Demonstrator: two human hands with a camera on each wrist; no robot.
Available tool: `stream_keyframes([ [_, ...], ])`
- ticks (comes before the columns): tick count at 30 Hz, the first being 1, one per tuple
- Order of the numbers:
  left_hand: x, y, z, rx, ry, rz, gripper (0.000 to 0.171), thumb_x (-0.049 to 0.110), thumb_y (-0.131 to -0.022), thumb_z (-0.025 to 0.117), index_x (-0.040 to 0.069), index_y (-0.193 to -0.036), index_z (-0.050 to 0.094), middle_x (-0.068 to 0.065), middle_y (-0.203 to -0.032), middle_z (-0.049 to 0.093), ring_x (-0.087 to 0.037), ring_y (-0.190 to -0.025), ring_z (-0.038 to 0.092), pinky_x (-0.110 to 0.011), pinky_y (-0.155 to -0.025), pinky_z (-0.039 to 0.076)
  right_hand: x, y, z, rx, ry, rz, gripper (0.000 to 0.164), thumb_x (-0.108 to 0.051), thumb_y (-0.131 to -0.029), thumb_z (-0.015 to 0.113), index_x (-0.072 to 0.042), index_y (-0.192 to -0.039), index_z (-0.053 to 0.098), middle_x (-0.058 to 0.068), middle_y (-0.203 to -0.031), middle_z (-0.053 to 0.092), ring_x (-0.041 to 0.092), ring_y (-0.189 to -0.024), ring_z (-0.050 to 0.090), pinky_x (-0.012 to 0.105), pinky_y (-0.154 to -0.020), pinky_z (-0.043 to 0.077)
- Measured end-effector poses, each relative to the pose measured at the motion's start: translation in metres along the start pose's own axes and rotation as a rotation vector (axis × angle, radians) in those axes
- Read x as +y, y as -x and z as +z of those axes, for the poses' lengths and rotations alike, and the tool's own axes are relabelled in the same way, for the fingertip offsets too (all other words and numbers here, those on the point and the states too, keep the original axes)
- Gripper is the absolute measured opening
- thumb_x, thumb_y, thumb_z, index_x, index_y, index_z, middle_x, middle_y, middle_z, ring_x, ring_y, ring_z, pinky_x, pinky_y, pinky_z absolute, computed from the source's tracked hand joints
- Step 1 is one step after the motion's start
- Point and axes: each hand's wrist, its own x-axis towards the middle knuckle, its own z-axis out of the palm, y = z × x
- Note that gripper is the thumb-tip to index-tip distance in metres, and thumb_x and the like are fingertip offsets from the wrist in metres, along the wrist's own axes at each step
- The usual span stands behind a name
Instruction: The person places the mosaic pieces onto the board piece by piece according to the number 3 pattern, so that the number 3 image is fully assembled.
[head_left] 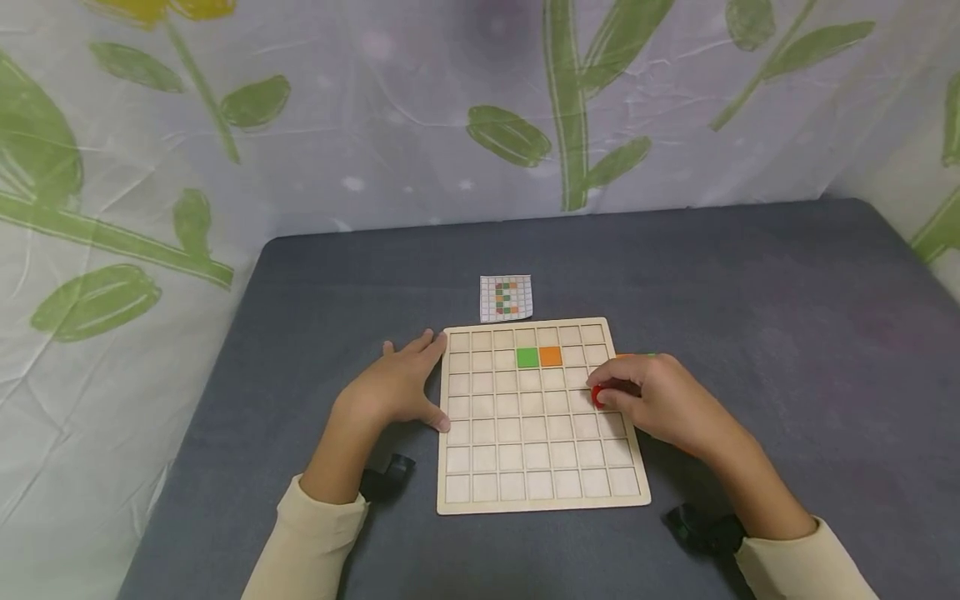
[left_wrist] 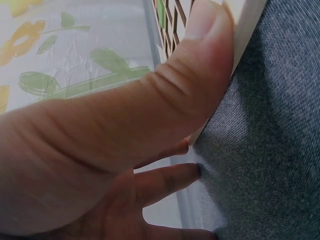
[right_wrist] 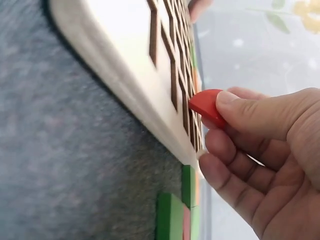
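A wooden grid board [head_left: 535,430] lies on the dark table. One green square tile [head_left: 527,357] and one orange square tile [head_left: 551,356] sit side by side in its second row from the top. My right hand [head_left: 663,400] pinches a small red piece [right_wrist: 206,106] with a curved edge between thumb and fingers, over the board's right side. At the left edge, my left hand [head_left: 397,383] is spread, its thumb and fingertips touching the frame. The thumb [left_wrist: 185,75] lies against the board's rim in the left wrist view.
Beyond the board lies a small printed card [head_left: 506,298] with a coloured grid pattern. Right of the board, partly hidden by my right hand, are green blocks [right_wrist: 170,215] with orange and red ones. A flower-printed cloth [head_left: 420,108] hangs behind the table.
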Motion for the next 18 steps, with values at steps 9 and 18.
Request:
stream_keyframes([
  [9,-0.002,0.001,0.0,0.001,-0.001,0.012,0.118,0.034,-0.071,0.092,0.011,-0.161,0.02,-0.016,-0.165,0.014,-0.061,-0.141,0.009,-0.066,-0.11,0.024,-0.013,-0.02,0.001,-0.034,-0.012,-0.019,0.015,-0.002,-0.087,0.078,-0.016,-0.089,0.071,-0.01,-0.082,0.07,0.006,-0.074,0.063,0.028,-0.069,0.052],
  [18,-0.002,-0.001,0.001,0.009,-0.005,-0.001,0.119,0.034,-0.069,0.094,0.011,-0.161,0.021,-0.016,-0.165,0.015,-0.061,-0.141,0.01,-0.067,-0.11,0.024,-0.026,-0.049,0.007,-0.023,0.015,-0.036,0.015,0.001,-0.087,0.075,-0.013,-0.086,0.07,-0.007,-0.082,0.067,0.011,-0.074,0.059,0.032,-0.067,0.049],
])
